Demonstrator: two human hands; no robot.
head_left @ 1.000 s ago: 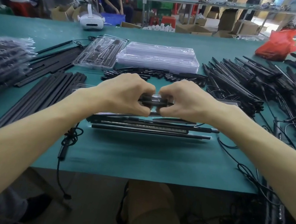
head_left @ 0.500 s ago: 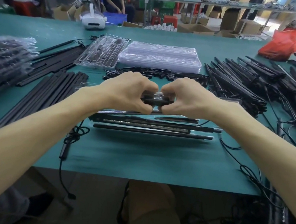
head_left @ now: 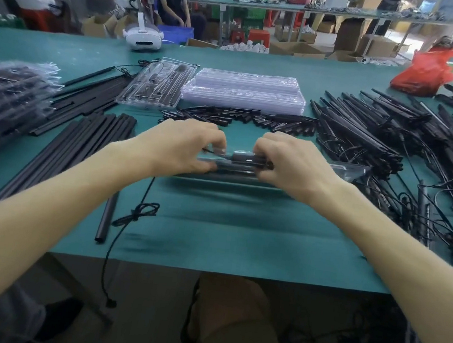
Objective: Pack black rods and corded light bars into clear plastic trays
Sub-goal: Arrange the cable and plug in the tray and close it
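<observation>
A clear plastic tray (head_left: 355, 171) loaded with black rods and a black part (head_left: 245, 159) sits mid-table, blurred by motion. My left hand (head_left: 182, 145) grips its left-middle portion with curled fingers. My right hand (head_left: 292, 162) grips it just to the right, and the two hands are a short gap apart. Much of the tray is hidden under both hands. Long black rods (head_left: 80, 137) lie in a row to the left. Corded light bars (head_left: 368, 132) are heaped on the right.
A stack of empty clear trays (head_left: 244, 90) stands behind, one packed tray (head_left: 156, 84) beside it and short black pieces (head_left: 241, 115) in front. Packed trays (head_left: 4, 101) are piled at the far left. A loose rod (head_left: 107, 213) and cord (head_left: 136, 214) lie near the table's front edge.
My hands, pressed close together over the black part before, have drawn slightly apart. The tray and its rods now blur with motion under them.
</observation>
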